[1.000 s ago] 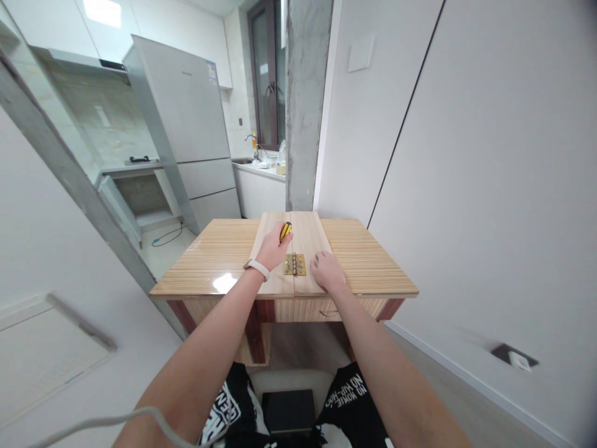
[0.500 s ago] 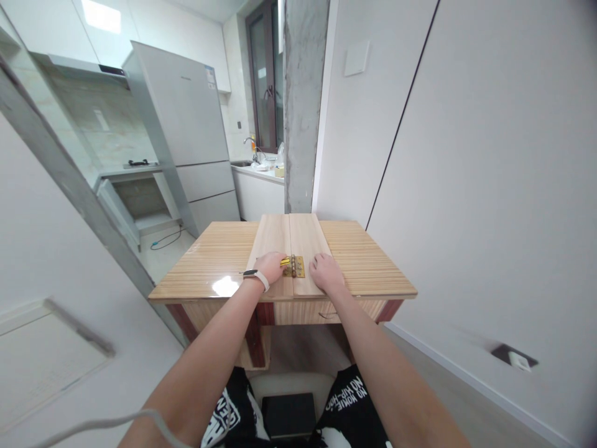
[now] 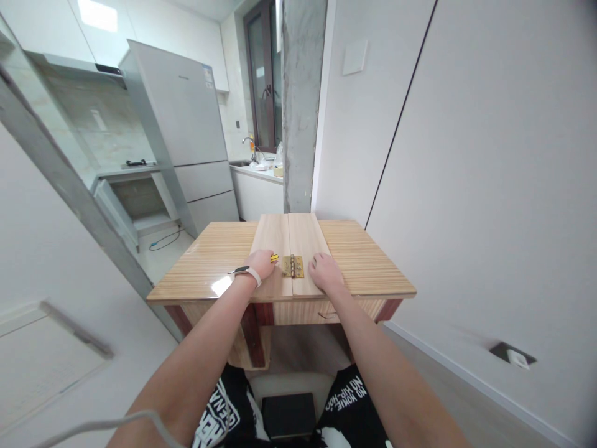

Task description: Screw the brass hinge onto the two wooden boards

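Observation:
Two pale wooden boards, a left one (image 3: 272, 231) and a right one (image 3: 305, 233), lie side by side on the table. A brass hinge (image 3: 293, 267) rests open and flat across their seam near the front. My left hand (image 3: 262, 264) is closed around a yellow and black tool (image 3: 275, 257), just left of the hinge; most of the tool is hidden in the fingers. To the right of the hinge, my right hand (image 3: 325, 271) presses on the right board with its fingers curled; whether anything is under them cannot be seen.
The striped wooden table (image 3: 373, 264) has a drawer (image 3: 305, 313) at its front. A black box (image 3: 288, 414) sits between my legs. A pale cable (image 3: 116, 421) crosses the lower left. Beyond the table stand a fridge (image 3: 186, 118) and a sink counter (image 3: 259, 191).
My left hand has moved left, away from the hinge, with the yellow and black tool still in it. More of the hinge's left leaf shows. My right hand stays in place.

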{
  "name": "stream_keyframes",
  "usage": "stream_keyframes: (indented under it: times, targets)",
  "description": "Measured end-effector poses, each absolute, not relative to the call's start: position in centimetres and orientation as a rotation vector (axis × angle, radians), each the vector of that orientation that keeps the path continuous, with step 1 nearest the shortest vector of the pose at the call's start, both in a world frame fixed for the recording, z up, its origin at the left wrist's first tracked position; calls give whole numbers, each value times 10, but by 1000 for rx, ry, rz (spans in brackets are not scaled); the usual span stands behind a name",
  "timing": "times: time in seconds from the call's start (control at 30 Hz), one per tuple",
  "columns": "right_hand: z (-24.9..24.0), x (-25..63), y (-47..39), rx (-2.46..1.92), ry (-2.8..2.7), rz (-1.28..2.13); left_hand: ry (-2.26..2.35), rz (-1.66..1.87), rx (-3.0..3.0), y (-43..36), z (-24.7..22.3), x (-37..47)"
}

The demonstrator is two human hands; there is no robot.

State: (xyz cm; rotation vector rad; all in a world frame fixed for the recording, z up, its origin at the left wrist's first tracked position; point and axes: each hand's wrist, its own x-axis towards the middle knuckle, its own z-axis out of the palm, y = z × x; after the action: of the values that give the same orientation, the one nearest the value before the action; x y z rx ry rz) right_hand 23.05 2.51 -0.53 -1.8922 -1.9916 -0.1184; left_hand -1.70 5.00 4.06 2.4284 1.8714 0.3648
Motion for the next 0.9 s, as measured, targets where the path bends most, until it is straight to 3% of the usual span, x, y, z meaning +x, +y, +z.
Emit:
stream_keyframes:
  times: [0.27, 0.43, 0.67, 0.9]
  targets:
    - [-5, 231, 25, -1896, -1995, -112, 1941, 444, 2329, 48, 34, -22]
    - [-5, 231, 25, -1887, -1992, -135, 1886, 702, 2222, 50, 43, -20]
    - [-5, 231, 25, -1892, -1989, -144, 1313, 1356, 1921, 53, 80, -2]
    - [-6, 231, 26, -1894, -1993, -108, 857, 1443, 1701, 38, 107, 18]
